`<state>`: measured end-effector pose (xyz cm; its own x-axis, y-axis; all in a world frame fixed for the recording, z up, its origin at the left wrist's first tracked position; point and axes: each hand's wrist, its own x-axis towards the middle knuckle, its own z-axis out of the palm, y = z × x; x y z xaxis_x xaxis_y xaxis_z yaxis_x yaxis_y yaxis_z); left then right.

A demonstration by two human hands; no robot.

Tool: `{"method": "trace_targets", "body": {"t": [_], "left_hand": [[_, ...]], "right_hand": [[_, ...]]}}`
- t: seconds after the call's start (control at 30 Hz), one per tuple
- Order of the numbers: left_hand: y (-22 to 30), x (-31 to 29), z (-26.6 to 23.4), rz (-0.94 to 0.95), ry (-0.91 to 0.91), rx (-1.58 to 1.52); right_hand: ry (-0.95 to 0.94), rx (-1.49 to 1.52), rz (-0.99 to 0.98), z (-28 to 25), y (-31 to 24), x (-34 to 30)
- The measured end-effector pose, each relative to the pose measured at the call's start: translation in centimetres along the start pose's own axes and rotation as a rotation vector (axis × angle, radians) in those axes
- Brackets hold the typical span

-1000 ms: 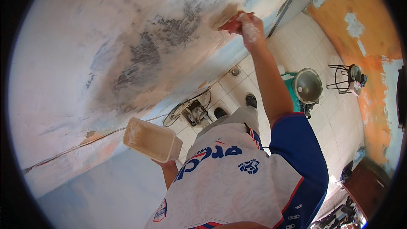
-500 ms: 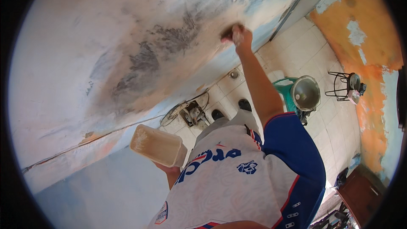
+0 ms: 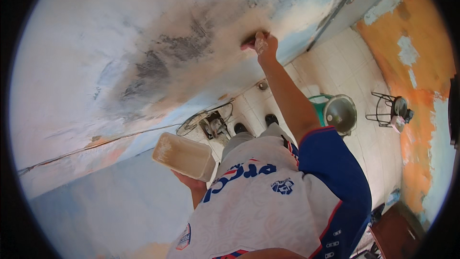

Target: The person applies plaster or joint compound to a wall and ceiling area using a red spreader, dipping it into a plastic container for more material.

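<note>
My left hand [image 3: 188,181] grips a beige rectangular plastic tub [image 3: 184,156] from below, its open mouth tilted toward the wall and pale residue inside. Most of those fingers are hidden beneath it. At the end of my outstretched arm, my right hand [image 3: 266,46], smeared with white, is closed on a flat pinkish-red piece [image 3: 248,44] at the wall surface. The hand hides most of this piece, so its kind cannot be made out. Around it the wall [image 3: 225,29] is patchy white, beige and blue, with dark grey smears to the left.
A grey bucket [image 3: 341,114] rests by a green plastic stool [image 3: 320,105] on the tiled floor. Farther right stands a black metal-framed stool [image 3: 381,110] with things on it, near the orange peeling wall [image 3: 421,81]. Tools and a cable lie in a container [image 3: 215,125] near my feet.
My right hand has moved slightly left and down along the wall with the pinkish-red piece. The tub has shifted slightly right in view, still in my left hand.
</note>
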<state>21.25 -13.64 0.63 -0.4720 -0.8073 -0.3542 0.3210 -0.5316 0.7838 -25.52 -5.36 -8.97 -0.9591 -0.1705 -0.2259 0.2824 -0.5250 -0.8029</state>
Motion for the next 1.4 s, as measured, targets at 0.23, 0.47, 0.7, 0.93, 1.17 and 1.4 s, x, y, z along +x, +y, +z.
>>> {"method": "trace_targets", "body": {"t": [0.23, 0.47, 0.7, 0.93, 1.17, 1.4], "left_hand": [[-1.4, -1.9, -1.7, -0.093, 0.074, -0.142], [-1.4, -2.1, 5.1, -0.038, 0.257, -0.116], [-3.1, -3.7, 2.4, -0.007, 0.321, -0.185], [-4.1, -2.6, 1.8, 0.008, 0.173, -0.174], [-4.5, -3.2, 1.5, 0.063, 0.217, -0.175], [-3.7, -2.0, 2.6, 0.071, 0.125, -0.181]], "right_hand": [[-0.130, -0.061, 0.100, -2.0, -8.0, -6.8], [-0.123, 0.254, 0.042, -2.4, -0.1, 0.6], [-0.260, 0.059, 0.128, -3.8, -8.1, -5.5], [-0.258, 0.330, 0.117, -2.9, -1.2, 1.0], [-0.126, 0.034, 0.256, -6.3, -3.1, -6.0], [-0.378, 0.146, 0.137, -2.0, -3.4, -0.8]]}}
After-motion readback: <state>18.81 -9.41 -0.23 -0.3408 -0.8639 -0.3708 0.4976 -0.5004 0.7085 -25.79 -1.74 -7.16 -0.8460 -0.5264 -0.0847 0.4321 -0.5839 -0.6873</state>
